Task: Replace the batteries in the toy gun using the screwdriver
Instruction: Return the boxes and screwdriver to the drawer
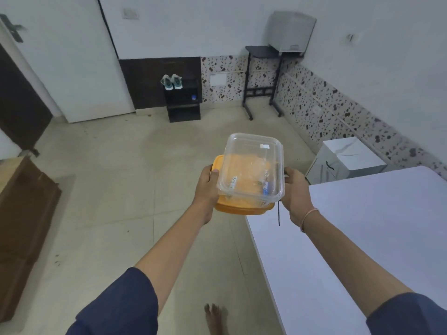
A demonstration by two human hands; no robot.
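Observation:
I carry a clear plastic container (251, 165) stacked on an orange lid or box (238, 206), held in the air above the floor beside a white table (362, 226). Inside the clear container lie small items, among them a battery (232, 183) and a blue-tipped piece (265, 189). My left hand (208, 187) grips the stack's left side, thumb over the rim. My right hand (296, 192) grips the right side. A thin dark rod (279, 213) hangs down by my right hand. No toy gun is visible.
The white table fills the right side, its near corner just below the stack. A white box (348, 158) stands behind it by the speckled wall. A brown cabinet (21, 226) is at the left, a black shoe rack (183, 102) and black stand (263, 81) at the far wall.

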